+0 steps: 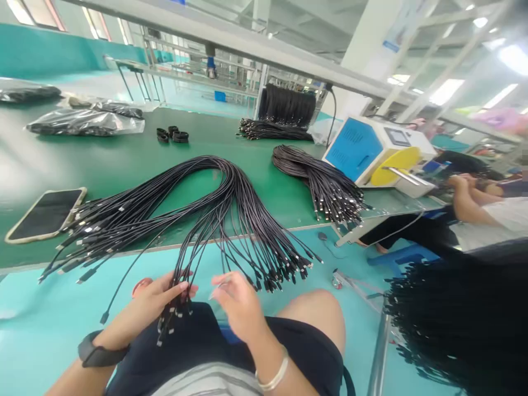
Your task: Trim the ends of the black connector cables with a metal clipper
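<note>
Black cables (223,187) lie in an arch over the green table's front edge, their connector ends hanging down in several groups. Near my lap, my left hand (159,300), with a dark watch on the wrist, is wrapped round one bunch just above its connectors. To the right of that bunch is my right hand (237,300), a light bangle on its wrist. Its thumb and fingers are pinched together; something thin and pale may be between the fingertips, too small to make out. A single cable end (105,317) dangles left of my left hand.
A phone (47,214) lies at the table's left. Behind are plastic bags (86,121) and small black coils (172,135). At the right are another cable bundle (317,181), a blue-and-white machine (358,148), a hanging black cable mass (466,313) and a person's arms (474,203).
</note>
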Tool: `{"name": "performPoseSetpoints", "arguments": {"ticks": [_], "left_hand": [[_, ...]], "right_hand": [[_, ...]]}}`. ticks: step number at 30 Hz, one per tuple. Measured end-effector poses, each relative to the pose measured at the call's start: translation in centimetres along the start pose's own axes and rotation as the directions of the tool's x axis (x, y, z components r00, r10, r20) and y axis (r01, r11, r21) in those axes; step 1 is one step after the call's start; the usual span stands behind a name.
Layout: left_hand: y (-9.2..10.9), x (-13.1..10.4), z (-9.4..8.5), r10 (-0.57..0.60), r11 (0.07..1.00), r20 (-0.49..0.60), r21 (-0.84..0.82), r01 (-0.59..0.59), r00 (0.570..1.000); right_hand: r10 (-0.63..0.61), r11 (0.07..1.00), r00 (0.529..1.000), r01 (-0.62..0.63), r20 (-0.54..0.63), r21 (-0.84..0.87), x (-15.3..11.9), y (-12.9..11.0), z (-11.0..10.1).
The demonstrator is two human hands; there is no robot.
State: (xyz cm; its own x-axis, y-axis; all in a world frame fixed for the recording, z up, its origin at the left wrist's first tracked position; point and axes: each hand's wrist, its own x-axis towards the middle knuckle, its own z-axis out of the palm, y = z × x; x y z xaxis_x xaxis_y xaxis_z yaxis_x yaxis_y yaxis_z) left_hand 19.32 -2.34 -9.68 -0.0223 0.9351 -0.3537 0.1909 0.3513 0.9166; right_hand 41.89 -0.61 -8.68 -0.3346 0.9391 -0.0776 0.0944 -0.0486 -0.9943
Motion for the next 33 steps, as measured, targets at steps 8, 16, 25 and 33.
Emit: {"name": "performPoseSetpoints", "arguments": {"ticks": [8,16,25,33], "left_hand": [[-0.3,-0.7,2.1,-0.14,0.902,0.266,-0.363,0.234,0.954],[-0.6,-0.3,3.9,-0.066,0.97,0.235,-0.212,0.118,0.97],[0.5,-1.1,4.3,-0.06,0.93,0.34,-0.321,0.176,0.938],[1.2,-1.3,4.6,-0.053,0.839,0.477,-0.455,0.298,0.877]], "right_hand": [[0.05,0.995,0.952,-0.074,-0.302,-0.07,2.9,1.9,-0.8],[0.116,0.977,0.991,-0.101,-0.07,0.189,1.3,0.9,-1.1],[0.135,0.948,0.979,-0.172,0.15,0.268,2.3,-0.5,-0.2],[0.102,0.926,0.989,-0.135,0.109,0.353,3.1,-1.5,0.6]]}}
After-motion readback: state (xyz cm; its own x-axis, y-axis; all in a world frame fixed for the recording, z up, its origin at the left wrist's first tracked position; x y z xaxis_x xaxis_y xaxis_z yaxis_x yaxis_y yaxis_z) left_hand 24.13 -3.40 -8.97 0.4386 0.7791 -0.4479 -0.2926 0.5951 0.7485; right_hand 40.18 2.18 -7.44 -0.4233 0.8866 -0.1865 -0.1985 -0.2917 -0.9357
